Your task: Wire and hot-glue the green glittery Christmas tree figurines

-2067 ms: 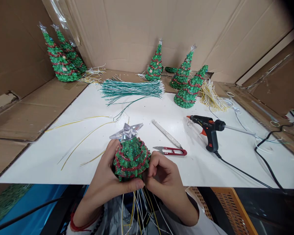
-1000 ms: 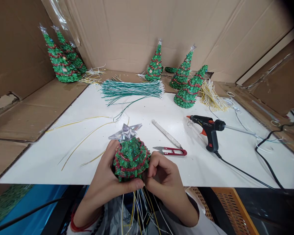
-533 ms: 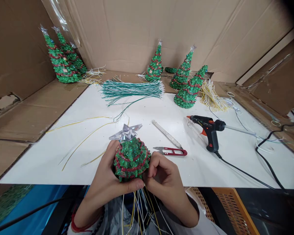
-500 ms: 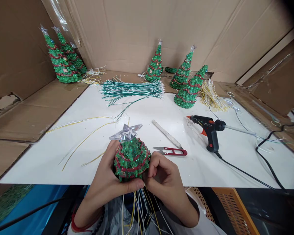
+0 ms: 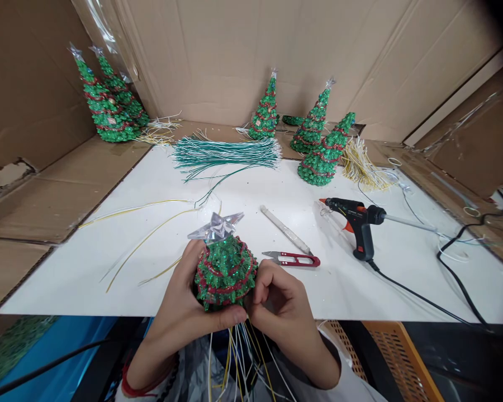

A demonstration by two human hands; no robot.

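Observation:
A small green Christmas tree (image 5: 226,273) with red garland and a clear star (image 5: 217,228) on top is tilted toward me at the table's front edge. My left hand (image 5: 193,307) is wrapped round its left side and base, thumb across the front. At the lower right of the tree, my right hand (image 5: 279,301) has its fingers curled in a pinch near the base; what they pinch is hidden. White and yellow wires (image 5: 238,357) hang down from under the tree. Red-handled thread snips (image 5: 293,259) and a whitish stick (image 5: 285,229) lie just beyond my right hand.
A black glue gun (image 5: 356,220) with its cord lies on the right of the white table (image 5: 151,184). Behind are a bundle of green wires (image 5: 226,152), several finished trees (image 5: 327,151) and yellow-white wires (image 5: 366,164). Loose wires (image 5: 151,240) lie at left. Cardboard walls (image 5: 209,61) enclose the back.

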